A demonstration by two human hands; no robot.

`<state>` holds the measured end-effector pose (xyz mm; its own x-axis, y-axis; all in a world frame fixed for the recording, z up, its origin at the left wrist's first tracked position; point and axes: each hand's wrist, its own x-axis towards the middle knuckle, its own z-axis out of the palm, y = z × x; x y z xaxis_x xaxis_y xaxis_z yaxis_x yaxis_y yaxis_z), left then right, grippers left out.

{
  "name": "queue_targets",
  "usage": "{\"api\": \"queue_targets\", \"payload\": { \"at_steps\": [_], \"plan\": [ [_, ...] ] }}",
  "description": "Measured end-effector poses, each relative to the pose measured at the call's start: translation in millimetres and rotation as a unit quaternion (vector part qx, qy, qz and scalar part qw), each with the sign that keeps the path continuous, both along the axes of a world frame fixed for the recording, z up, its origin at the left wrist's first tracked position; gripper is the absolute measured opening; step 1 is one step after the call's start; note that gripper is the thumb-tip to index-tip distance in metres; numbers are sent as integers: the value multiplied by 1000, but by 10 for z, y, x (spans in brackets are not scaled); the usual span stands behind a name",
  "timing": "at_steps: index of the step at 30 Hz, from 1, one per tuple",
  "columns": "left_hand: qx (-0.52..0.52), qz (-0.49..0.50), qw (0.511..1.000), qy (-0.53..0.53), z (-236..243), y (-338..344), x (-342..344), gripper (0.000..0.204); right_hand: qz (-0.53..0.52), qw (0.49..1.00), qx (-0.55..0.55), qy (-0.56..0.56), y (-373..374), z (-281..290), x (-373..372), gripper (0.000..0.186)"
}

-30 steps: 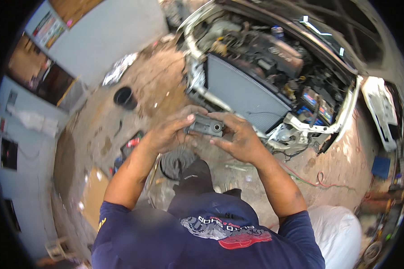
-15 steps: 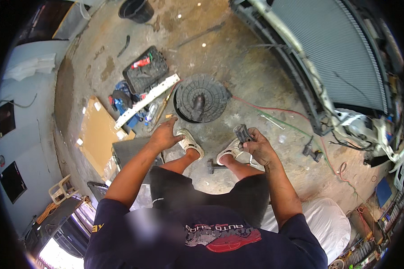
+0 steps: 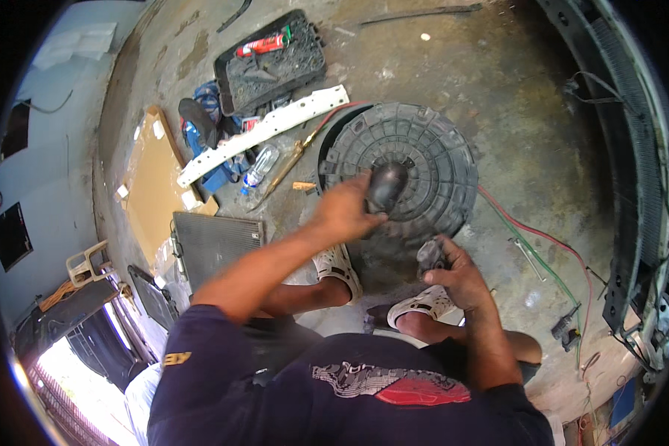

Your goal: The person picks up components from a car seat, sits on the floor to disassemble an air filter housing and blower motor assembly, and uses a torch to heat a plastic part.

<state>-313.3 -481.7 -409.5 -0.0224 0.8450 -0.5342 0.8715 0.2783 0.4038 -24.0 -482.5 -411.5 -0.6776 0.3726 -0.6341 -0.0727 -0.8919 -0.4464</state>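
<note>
My left hand (image 3: pixel 340 207) closes from the left around a dark, smooth, rounded piece (image 3: pixel 389 186) at the middle of a round, black, ribbed cover (image 3: pixel 442 167). Its thumb lies along the near side; part of the piece is hidden by the hand. Closer to me and to the right, my right hand (image 3: pixel 461 276) grips a small dark grey part with a hollow-looking end (image 3: pixel 430 255), just off the cover's near edge. What exactly either dark piece is, I cannot tell.
Left of the cover lie a white perforated bar (image 3: pixel 267 134), a plastic bottle (image 3: pixel 261 163), a black tray (image 3: pixel 275 78) with a red tube (image 3: pixel 262 44), cardboard (image 3: pixel 150 193) and a finned panel (image 3: pixel 219 249). Hoses (image 3: pixel 531 229) and a wrench (image 3: pixel 528 260) lie right, near a car front (image 3: pixel 632 163).
My left hand has reached forward and right from empty air and taken hold of the rounded piece. I have bent closer to the cover; my right hand still grips its part.
</note>
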Motion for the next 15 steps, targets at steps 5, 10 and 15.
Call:
{"api": "queue_targets", "payload": {
  "at_steps": [5,10,15],
  "plan": [
    [-16,-14,1000,-2,1126,-348,-953,95,234,960,58,143,177,-77,34,57],
    [-86,229,969,29,1890,-1119,-1559,90,313,864,385,-89,56,-376,-124,51],
    [-187,256,939,136,1497,-1838,-2175,93,422,671,586,-167,-107,-653,-418,59]
  ]
}}
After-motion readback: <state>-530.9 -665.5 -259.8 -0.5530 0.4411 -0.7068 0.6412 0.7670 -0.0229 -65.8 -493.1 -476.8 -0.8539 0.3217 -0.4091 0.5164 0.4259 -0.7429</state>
